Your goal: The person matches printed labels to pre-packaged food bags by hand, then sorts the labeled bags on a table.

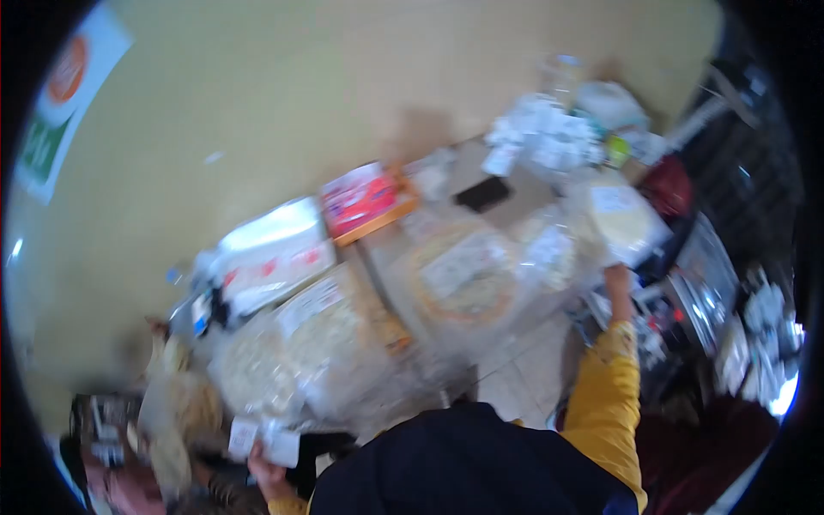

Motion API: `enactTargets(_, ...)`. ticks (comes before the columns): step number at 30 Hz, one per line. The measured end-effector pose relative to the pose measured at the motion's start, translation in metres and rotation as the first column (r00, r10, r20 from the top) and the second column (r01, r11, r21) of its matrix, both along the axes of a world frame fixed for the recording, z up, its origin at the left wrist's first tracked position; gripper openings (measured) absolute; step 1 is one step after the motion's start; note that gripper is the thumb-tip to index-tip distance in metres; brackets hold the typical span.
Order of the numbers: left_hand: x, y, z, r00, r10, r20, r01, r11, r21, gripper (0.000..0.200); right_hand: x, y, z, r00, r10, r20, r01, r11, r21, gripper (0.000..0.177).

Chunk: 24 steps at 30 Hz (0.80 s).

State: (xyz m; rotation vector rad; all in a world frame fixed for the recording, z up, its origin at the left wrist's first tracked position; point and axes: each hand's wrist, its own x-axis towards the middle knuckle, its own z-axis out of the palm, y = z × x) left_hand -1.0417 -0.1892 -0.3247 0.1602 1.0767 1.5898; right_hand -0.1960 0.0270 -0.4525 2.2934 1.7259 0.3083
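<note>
My left hand [268,470], at the lower left, is closed on white paper labels [281,446] with small print too blurred to read. My right hand [617,280] reaches out to the right in a yellow sleeve. Its fingers look closed at the near edge of a clear plastic bag [620,225] holding a pale round flat food with a white label on it. Just left of that lies a smaller labelled bag [548,256]. A large round flat food in a bag [468,273] bears a white label in the table's middle. Motion blurs both hands somewhat.
More bagged flat foods [322,330] lie on the left. Behind them are a white package [279,257] and a red-and-pink box [365,202]. A dark phone [483,195] and crumpled white papers [545,133] sit farther back. Another person's hand [206,472] shows at lower left.
</note>
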Motion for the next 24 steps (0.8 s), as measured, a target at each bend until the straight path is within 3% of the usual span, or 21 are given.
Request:
enactTargets(1,0.016,0.001,0.012,0.999,0.003,-0.049,0.001,0.997,0.080,0.050,0.003,0.000,-0.008,0.979,0.040,-0.200,0.014,0.965,0.261,0.010)
enactTargets(2,0.015,0.001,0.010,0.995,0.056,-0.082,-0.055,0.998,0.012,0.048,0.019,0.007,-0.022,0.906,0.121,-0.405,0.093,0.878,0.470,0.012)
enactTargets(3,0.009,-0.006,0.004,0.993,0.094,-0.069,-0.092,0.995,0.033,0.047,0.020,0.022,-0.013,0.886,0.352,-0.302,-0.122,0.806,0.579,0.010)
enactTargets(4,-0.006,-0.012,-0.016,0.998,0.045,-0.041,-0.039,0.992,0.124,0.044,-0.047,0.028,0.079,0.357,-0.061,-0.932,0.463,0.878,0.120,0.007)
enactTargets(6,0.002,-0.003,-0.008,0.988,0.144,-0.055,-0.144,0.990,-0.004,0.040,-0.123,0.035,0.149,0.055,0.098,-0.994,0.388,0.915,0.112,0.009)
enactTargets(7,0.005,-0.004,-0.001,0.991,0.123,0.046,-0.122,0.992,-0.009,0.040,-0.166,0.038,0.167,0.032,0.146,-0.989,0.293,0.944,0.149,0.009)
enactTargets(8,0.014,0.000,0.008,0.996,0.087,-0.029,-0.085,0.995,0.053,0.042,-0.208,0.038,0.187,0.014,0.194,-0.981,0.211,0.958,0.192,0.009)
enactTargets(9,0.008,-0.002,0.003,0.997,0.075,0.019,-0.076,0.996,0.053,0.043,-0.248,0.033,0.206,0.000,0.239,-0.971,0.137,0.962,0.237,0.010)
enactTargets(12,-0.001,-0.007,-0.003,0.995,0.014,0.101,-0.022,0.997,0.079,0.044,-0.383,0.013,0.229,-0.139,0.190,-0.972,-0.180,0.960,0.213,0.008)
enactTargets(13,-0.002,-0.008,-0.002,0.993,-0.010,0.116,-0.002,0.995,0.097,0.045,-0.425,0.000,0.224,-0.238,0.188,-0.953,-0.286,0.924,0.254,0.010)
enactTargets(14,-0.003,-0.009,-0.001,0.990,-0.040,0.138,0.024,0.993,0.118,0.042,-0.464,-0.018,0.228,-0.185,0.193,-0.964,-0.433,0.864,0.256,0.012)
enactTargets(16,-0.004,-0.010,0.003,0.979,-0.091,0.180,0.064,0.986,0.154,0.037,-0.532,-0.054,0.230,-0.287,-0.105,-0.952,-0.663,0.739,0.119,0.012)
enactTargets(18,-0.010,-0.010,0.001,0.960,-0.149,0.235,0.108,0.978,0.177,0.037,-0.586,-0.082,0.211,-0.262,0.052,-0.964,-0.818,0.518,0.250,0.014)
enactTargets(23,-0.018,-0.008,0.000,0.926,-0.231,0.298,0.155,0.954,0.256,0.040,-0.685,-0.131,0.180,-0.317,0.292,-0.902,-0.625,0.651,0.430,0.017)
enactTargets(24,-0.020,-0.008,-0.002,0.926,-0.230,0.301,0.152,0.953,0.262,0.041,-0.696,-0.134,0.176,-0.252,0.375,-0.892,-0.628,0.638,0.446,0.017)
